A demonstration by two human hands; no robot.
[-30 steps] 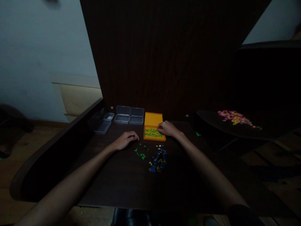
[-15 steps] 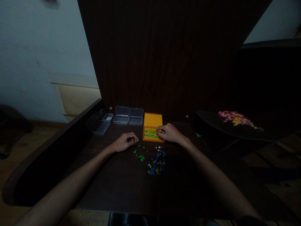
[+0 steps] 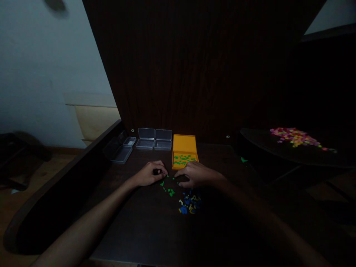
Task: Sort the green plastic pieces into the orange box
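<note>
My left hand (image 3: 151,173) rests on the dark table with its fingers curled and the thumb close to the fingertips. Anything between those tips is too small to make out. A small green piece (image 3: 167,176) lies right at them. My right hand (image 3: 196,174) reaches over the table in front of the yellow box (image 3: 184,142), thumb and forefinger apart, beside another green piece (image 3: 174,178). Several green pieces (image 3: 171,193) lie loose below the hands. The box stands with its lid up, and green pieces (image 3: 183,158) are spread inside it.
A pile of blue and yellow pieces (image 3: 190,203) lies nearer me. Clear plastic boxes (image 3: 146,144) stand open at the back left, beside a raised side panel (image 3: 63,181). Colourful small items (image 3: 299,137) lie on a dark surface at the right.
My right hand has moved from inside the yellow box towards me, down to the loose green pieces, and its fingers have parted. My left hand stays curled near them. The view has shifted slightly.
</note>
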